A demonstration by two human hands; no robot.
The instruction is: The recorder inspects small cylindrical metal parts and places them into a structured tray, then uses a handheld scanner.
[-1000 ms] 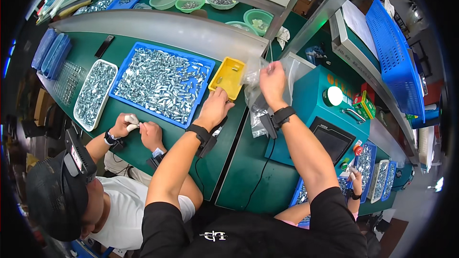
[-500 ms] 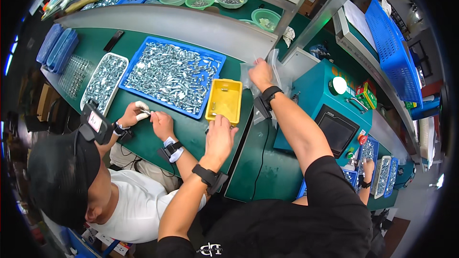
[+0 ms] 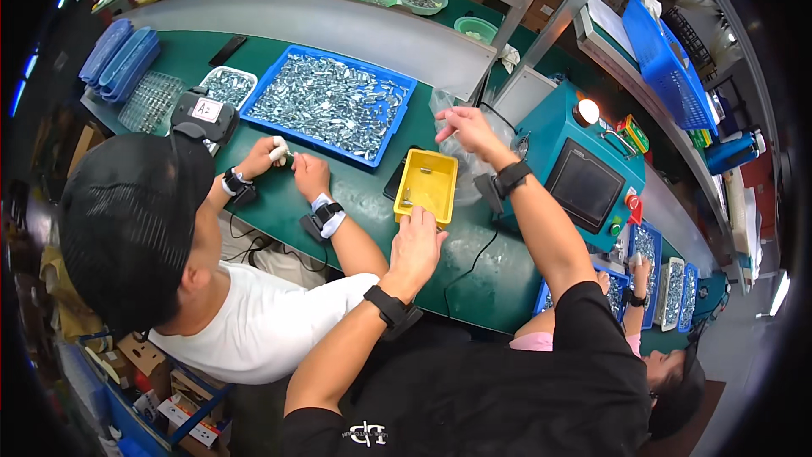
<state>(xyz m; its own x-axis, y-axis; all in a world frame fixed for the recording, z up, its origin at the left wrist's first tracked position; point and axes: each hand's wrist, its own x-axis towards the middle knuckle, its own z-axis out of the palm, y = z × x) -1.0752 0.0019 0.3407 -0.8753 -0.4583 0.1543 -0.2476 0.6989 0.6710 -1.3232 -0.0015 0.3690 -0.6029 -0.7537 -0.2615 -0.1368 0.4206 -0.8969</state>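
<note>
My left hand (image 3: pixel 416 247) has its fingers closed over the near end of a yellow plastic tray (image 3: pixel 436 190). Inside the tray lie a few small shiny metal parts (image 3: pixel 425 171). Beyond the tray's right side my right hand (image 3: pixel 472 129) is held above a crumpled clear plastic bag (image 3: pixel 467 171), thumb and forefinger apart, with nothing visible between them. A dark flat object (image 3: pixel 392 184) shows partly at the tray's left edge. Farther left sits a large blue tray (image 3: pixel 377 161) full of small metal parts.
At left a co-worker in a white shirt (image 3: pixel 241 330) works with both hands near the blue tray. A teal machine with a dark screen (image 3: pixel 582 186) stands at right, a black cable (image 3: pixel 474 267) before it. Another person handles parts at far right. Metal posts (image 3: pixel 554 21) and shelves rise behind.
The yellow tray has come nearer to me, away from the blue tray, with my left hand at its end. My right hand has lifted from the plastic bag. The view has shifted.
</note>
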